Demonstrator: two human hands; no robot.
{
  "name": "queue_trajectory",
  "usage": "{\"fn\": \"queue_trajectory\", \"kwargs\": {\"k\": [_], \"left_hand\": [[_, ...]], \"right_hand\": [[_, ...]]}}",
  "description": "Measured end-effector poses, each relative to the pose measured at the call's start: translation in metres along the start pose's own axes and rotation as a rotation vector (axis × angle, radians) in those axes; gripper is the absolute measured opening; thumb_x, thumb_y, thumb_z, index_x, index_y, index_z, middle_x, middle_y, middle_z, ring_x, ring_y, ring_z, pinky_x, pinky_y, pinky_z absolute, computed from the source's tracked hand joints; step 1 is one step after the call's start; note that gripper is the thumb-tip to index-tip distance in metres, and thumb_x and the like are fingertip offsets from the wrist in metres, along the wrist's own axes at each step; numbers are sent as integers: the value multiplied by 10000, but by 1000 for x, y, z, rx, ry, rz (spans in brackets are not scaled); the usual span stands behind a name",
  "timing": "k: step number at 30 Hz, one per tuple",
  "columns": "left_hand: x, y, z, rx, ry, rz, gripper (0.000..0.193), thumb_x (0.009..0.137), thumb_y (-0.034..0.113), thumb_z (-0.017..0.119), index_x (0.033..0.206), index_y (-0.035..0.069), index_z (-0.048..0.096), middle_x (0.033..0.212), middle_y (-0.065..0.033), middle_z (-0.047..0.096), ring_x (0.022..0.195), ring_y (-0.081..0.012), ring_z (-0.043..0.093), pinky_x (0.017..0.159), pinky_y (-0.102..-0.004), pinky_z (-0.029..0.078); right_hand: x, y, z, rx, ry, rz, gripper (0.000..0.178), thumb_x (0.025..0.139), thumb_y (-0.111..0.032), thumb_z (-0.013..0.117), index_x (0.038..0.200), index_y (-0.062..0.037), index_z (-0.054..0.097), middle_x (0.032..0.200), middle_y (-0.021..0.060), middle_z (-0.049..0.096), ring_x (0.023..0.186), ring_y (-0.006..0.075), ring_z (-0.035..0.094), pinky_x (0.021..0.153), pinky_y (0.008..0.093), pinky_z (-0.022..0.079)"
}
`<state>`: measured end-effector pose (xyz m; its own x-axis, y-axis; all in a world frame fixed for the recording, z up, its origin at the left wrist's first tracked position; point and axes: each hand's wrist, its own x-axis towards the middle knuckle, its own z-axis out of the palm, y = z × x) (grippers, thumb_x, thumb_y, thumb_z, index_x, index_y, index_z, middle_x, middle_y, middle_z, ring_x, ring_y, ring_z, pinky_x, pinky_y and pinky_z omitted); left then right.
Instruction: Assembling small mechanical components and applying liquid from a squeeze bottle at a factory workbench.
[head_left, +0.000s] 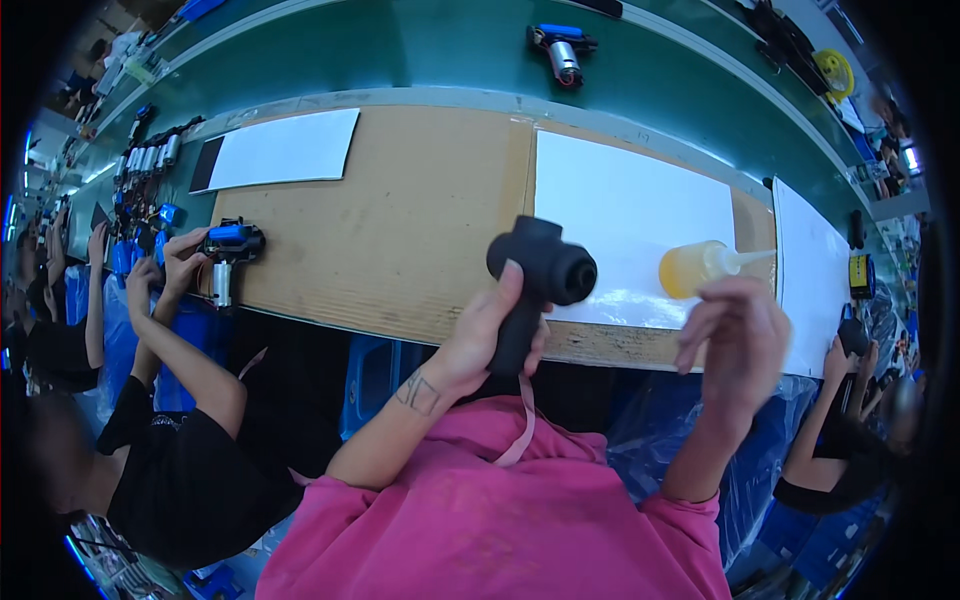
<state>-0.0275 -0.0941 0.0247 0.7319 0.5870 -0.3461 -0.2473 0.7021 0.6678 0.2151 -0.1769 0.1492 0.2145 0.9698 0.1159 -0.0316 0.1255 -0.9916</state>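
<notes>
My left hand [485, 335] is wrapped around the handle of a black massage gun [540, 262]. Its head, with a round opening, faces right. A squeeze bottle [692, 270] of yellow liquid lies tilted over on the white sheet [630, 190], its pale nozzle pointing right. Just in front of the bottle is my right hand [738, 340], slightly blurred, its fingers bent and apart with nothing visible between them. Whether its fingertips touch the bottle, I cannot tell.
Cardboard [430, 200] covers the bench, with another white sheet [285, 150] at left. A motor assembly [562, 55] sits on the green belt [440, 50] beyond. At left a co-worker's hand [183, 262] holds another motor assembly [230, 255]; another person works at right.
</notes>
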Motion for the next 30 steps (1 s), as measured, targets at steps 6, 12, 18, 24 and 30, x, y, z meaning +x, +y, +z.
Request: {"fn": "queue_trajectory", "kwargs": {"k": [6,12,18,24,30], "left_hand": [[-9,-9,24,-313,-249,-189,818,989,797,326,1042,34,613,683,-77,612,492,-172,607,462,-286,494],[-10,-18,38,-213,-172,-224,811,989,790,343,1027,26,611,706,-98,627,491,-187,607,445,-286,487],[-14,-22,52,-345,-211,-269,807,987,797,327,1042,42,608,699,-92,615,485,-174,596,437,-267,475],[-11,-29,71,-220,-26,-284,814,1001,792,280,976,58,629,698,-65,621,484,-164,602,459,-262,480],[-24,-43,81,-2,-38,50,521,1101,514,420,1158,23,584,834,-57,658,709,-150,668,634,-266,531]], "right_hand": [[35,28,58,-354,-296,-509,302,846,-205,687,997,55,699,971,217,715,904,321,718,790,383,570],[29,44,69,-312,-314,-520,585,1047,-434,457,764,36,661,727,168,681,692,290,707,643,361,578],[18,46,69,-366,-169,-407,861,1083,-644,211,700,18,607,721,173,664,658,268,683,597,339,559],[9,58,52,-241,-89,-335,630,1083,-463,399,748,29,605,787,194,675,752,284,680,715,383,560],[-6,38,27,-803,34,-536,346,748,-95,764,1064,13,674,985,197,693,847,304,699,743,383,579]]}}
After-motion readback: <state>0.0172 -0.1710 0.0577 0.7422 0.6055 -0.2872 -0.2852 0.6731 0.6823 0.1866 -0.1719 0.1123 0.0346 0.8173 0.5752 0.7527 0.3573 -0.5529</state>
